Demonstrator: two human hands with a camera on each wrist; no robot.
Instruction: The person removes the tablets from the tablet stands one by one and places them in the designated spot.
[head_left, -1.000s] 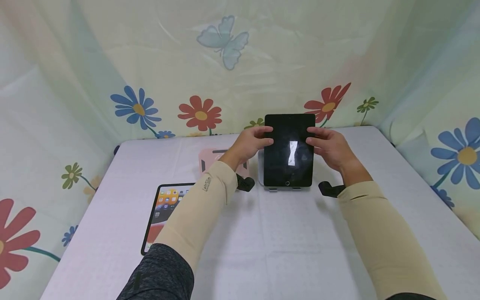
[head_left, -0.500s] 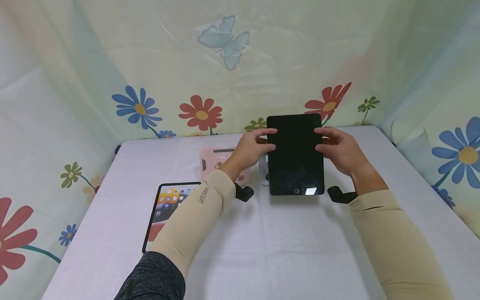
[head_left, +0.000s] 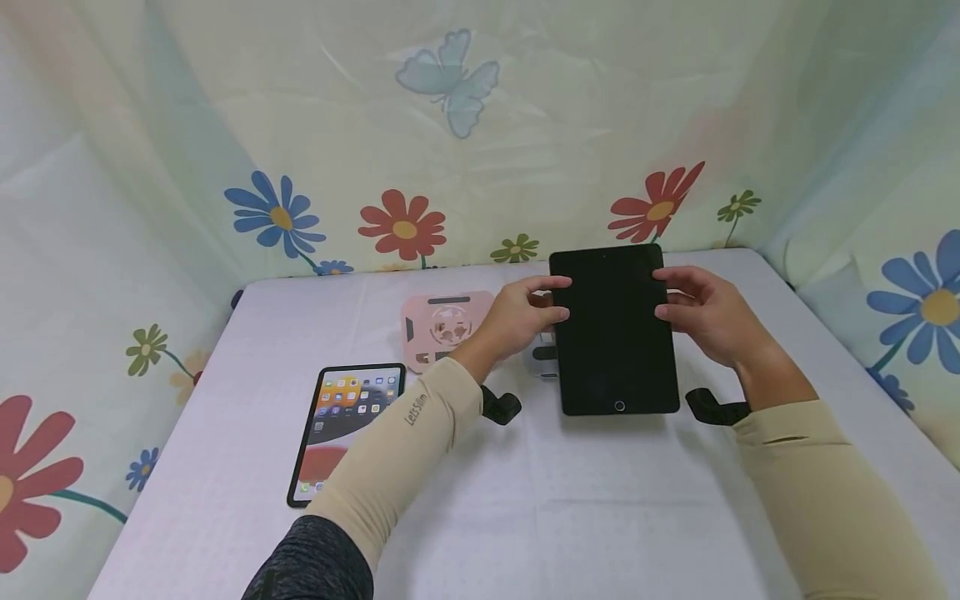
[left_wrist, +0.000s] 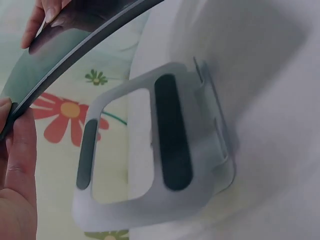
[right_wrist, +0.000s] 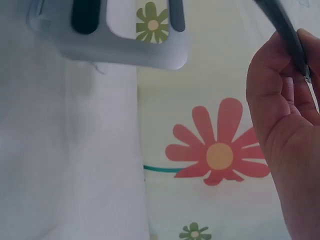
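Note:
A black tablet [head_left: 617, 342] with a dark screen and a round home button is held upright above the table. My left hand [head_left: 521, 321] pinches its left edge between thumb and fingers. On the opposite edge my right hand [head_left: 708, 315] grips it the same way. Behind the tablet stands a silver-grey tablet stand [left_wrist: 175, 135] with dark pads and small front lips; the tablet hides most of it in the head view, while both wrist views show it bare.
A pink stand [head_left: 420, 329] with a round cut-out stands at the back, left of the tablet. Nearer lies a second tablet [head_left: 330, 433] with a lit screen of icons, partly covered by my left sleeve. A flowered curtain [head_left: 337, 108] borders the white table [head_left: 480, 533].
Both hands have lifted the black tablet off the grey stand and brought it nearer and to the right. More of the pink stand and of the lit tablet now shows.

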